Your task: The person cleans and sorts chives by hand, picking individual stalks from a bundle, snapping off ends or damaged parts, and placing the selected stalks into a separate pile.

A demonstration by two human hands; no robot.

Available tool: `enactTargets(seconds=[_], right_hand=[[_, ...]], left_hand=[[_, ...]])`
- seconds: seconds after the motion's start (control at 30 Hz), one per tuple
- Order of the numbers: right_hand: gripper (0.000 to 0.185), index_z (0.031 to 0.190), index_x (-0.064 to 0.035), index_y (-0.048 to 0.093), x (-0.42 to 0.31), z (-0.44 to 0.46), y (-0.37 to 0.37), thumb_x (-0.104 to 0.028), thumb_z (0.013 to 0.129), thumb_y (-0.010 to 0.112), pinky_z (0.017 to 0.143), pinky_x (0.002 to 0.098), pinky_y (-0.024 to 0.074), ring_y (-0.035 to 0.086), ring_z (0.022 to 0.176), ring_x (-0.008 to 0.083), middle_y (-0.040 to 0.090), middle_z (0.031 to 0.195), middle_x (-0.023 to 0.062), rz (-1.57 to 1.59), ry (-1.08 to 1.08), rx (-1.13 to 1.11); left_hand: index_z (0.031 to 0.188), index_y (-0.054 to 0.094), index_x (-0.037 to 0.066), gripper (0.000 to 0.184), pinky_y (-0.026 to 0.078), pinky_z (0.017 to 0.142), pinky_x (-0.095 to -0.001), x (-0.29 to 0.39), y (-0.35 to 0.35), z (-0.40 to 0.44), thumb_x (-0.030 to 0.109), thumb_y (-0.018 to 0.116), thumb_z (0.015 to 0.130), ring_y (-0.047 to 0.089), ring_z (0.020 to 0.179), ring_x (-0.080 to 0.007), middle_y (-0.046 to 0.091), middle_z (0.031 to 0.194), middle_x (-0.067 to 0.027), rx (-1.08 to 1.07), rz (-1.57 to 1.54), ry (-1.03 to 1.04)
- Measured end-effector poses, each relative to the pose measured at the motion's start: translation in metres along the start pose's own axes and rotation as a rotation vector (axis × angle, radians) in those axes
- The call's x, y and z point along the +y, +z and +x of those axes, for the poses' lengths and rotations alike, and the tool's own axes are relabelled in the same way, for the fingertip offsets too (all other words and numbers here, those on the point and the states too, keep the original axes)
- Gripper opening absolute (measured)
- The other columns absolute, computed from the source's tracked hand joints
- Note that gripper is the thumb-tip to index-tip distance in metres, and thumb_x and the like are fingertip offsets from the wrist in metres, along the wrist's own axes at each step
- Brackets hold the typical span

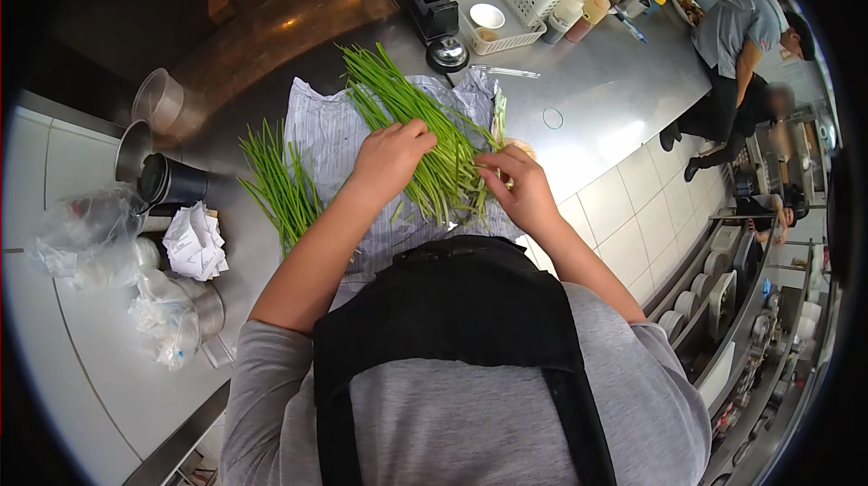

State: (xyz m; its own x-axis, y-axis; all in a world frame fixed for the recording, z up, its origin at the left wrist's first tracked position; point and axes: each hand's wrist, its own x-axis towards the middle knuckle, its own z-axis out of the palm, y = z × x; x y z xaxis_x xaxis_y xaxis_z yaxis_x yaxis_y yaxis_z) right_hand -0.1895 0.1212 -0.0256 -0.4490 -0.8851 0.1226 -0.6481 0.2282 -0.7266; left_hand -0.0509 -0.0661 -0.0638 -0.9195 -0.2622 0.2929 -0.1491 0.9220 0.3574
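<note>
A large bunch of long green chives (384, 84) lies on a crumpled grey-striped cloth or paper sheet (312, 111), pale ends towards the right and near side. My left hand (393, 158) rests on the middle of this bunch, fingers curled over the stalks. Close to the pale ends, my right hand (523, 189) has its thumb and fingertips pinched together on a chive end; how many stalks it holds is hard to make out. A smaller pile of chives (278, 183) lies to the left. Partly behind my right hand is a small tan item (523, 148).
On the steel counter (597, 88) stand a tape dispenser (423, 2), a bell (448, 53), and white baskets (515, 29) with bowls and sauce bottles. Crumpled papers (194, 242) and plastic bags (90, 228) sit left. Other people (741, 38) are at right, near shelves (696, 305).
</note>
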Motion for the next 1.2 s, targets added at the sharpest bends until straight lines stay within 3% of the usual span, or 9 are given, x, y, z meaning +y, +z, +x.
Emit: enactTargets(seconds=[0.1, 0.2, 0.3, 0.33, 0.43, 0.5, 0.7, 0.93, 1.2], right_hand=[[0.018, 0.094, -0.0020, 0.068, -0.008, 0.020, 0.019, -0.011, 0.079, 0.070, 0.063, 0.0375, 0.0477, 0.059, 0.069, 0.0309, 0.061, 0.081, 0.0129, -0.036, -0.213, 0.065], [0.017, 0.090, 0.0003, 0.068, -0.013, 0.030, 0.026, -0.010, 0.077, 0.070, 0.062, 0.0382, 0.0474, 0.059, 0.068, 0.0319, 0.060, 0.077, 0.0140, -0.009, -0.142, -0.074], [0.014, 0.088, 0.0007, 0.069, -0.009, 0.033, 0.034, -0.012, 0.083, 0.068, 0.056, 0.0298, 0.0439, 0.055, 0.061, 0.0162, 0.061, 0.072, 0.0053, 0.276, 0.074, -0.085], [0.014, 0.089, 0.0003, 0.069, -0.008, 0.033, 0.034, -0.013, 0.085, 0.067, 0.054, 0.0261, 0.0420, 0.053, 0.059, 0.0095, 0.062, 0.072, 0.0013, 0.497, 0.244, -0.111], [0.017, 0.092, 0.0000, 0.070, -0.008, 0.034, 0.027, -0.016, 0.089, 0.065, 0.054, 0.0203, 0.0391, 0.048, 0.063, 0.0017, 0.062, 0.076, -0.0038, 0.816, 0.395, -0.192], [0.017, 0.094, 0.0002, 0.069, -0.013, 0.033, 0.023, -0.015, 0.090, 0.064, 0.055, 0.0196, 0.0390, 0.048, 0.063, 0.0016, 0.063, 0.076, -0.0038, 0.825, 0.439, -0.210], [0.020, 0.098, 0.0009, 0.069, -0.014, 0.025, 0.022, -0.016, 0.090, 0.064, 0.060, 0.0194, 0.0417, 0.051, 0.068, 0.0025, 0.065, 0.080, -0.0019, 0.689, 0.390, -0.261], [0.020, 0.098, 0.0018, 0.068, -0.015, 0.018, 0.018, -0.016, 0.090, 0.064, 0.067, 0.0209, 0.0444, 0.054, 0.074, 0.0043, 0.067, 0.085, 0.0007, 0.646, 0.384, -0.305], [0.017, 0.101, 0.0004, 0.066, -0.016, 0.011, 0.023, -0.012, 0.090, 0.063, 0.059, 0.0182, 0.0390, 0.048, 0.067, 0.0009, 0.067, 0.091, 0.0019, 0.742, 0.348, -0.275]], left_hand=[[0.092, 0.061, 0.011, 0.012, 0.049, 0.071, -0.0380, 0.012, -0.018, 0.001, 0.011, 0.060, 0.080, 0.060, 0.084, -0.0248, 0.057, 0.092, -0.0030, 0.008, -0.043, 0.037], [0.093, 0.060, 0.010, 0.015, 0.050, 0.069, -0.0363, 0.023, -0.036, 0.000, 0.010, 0.063, 0.079, 0.060, 0.082, -0.0252, 0.057, 0.094, -0.0044, 0.144, -0.079, 0.062], [0.097, 0.060, 0.008, 0.018, 0.050, 0.068, -0.0314, 0.034, -0.039, -0.002, 0.008, 0.066, 0.080, 0.060, 0.080, -0.0222, 0.057, 0.096, -0.0067, 0.429, -0.145, -0.062], [0.097, 0.060, 0.008, 0.018, 0.050, 0.068, -0.0314, 0.034, -0.036, -0.006, 0.008, 0.066, 0.080, 0.060, 0.080, -0.0222, 0.057, 0.096, -0.0067, 0.433, -0.145, -0.066], [0.105, 0.060, 0.005, 0.021, 0.049, 0.067, -0.0263, 0.029, -0.010, -0.018, 0.010, 0.066, 0.085, 0.060, 0.081, -0.0146, 0.058, 0.099, -0.0065, 0.416, -0.534, -0.444], [0.107, 0.060, 0.003, 0.022, 0.046, 0.065, -0.0230, 0.031, 0.004, -0.018, 0.012, 0.065, 0.087, 0.057, 0.074, -0.0084, 0.060, 0.098, -0.0054, 0.239, -1.240, -0.521], [0.101, 0.064, -0.001, 0.020, 0.045, 0.065, -0.0200, 0.043, -0.005, 0.000, 0.014, 0.066, 0.088, 0.054, 0.071, -0.0060, 0.063, 0.090, -0.0031, 0.307, -1.486, -0.646], [0.099, 0.065, 0.002, 0.015, 0.046, 0.069, -0.0199, 0.041, -0.005, 0.000, 0.014, 0.063, 0.090, 0.056, 0.077, -0.0061, 0.063, 0.089, -0.0012, 0.328, -1.475, -0.679], [0.098, 0.065, 0.001, 0.013, 0.047, 0.070, -0.0208, 0.040, -0.005, 0.000, 0.012, 0.062, 0.091, 0.057, 0.076, -0.0065, 0.065, 0.089, -0.0022, 0.483, -1.575, -0.677]])
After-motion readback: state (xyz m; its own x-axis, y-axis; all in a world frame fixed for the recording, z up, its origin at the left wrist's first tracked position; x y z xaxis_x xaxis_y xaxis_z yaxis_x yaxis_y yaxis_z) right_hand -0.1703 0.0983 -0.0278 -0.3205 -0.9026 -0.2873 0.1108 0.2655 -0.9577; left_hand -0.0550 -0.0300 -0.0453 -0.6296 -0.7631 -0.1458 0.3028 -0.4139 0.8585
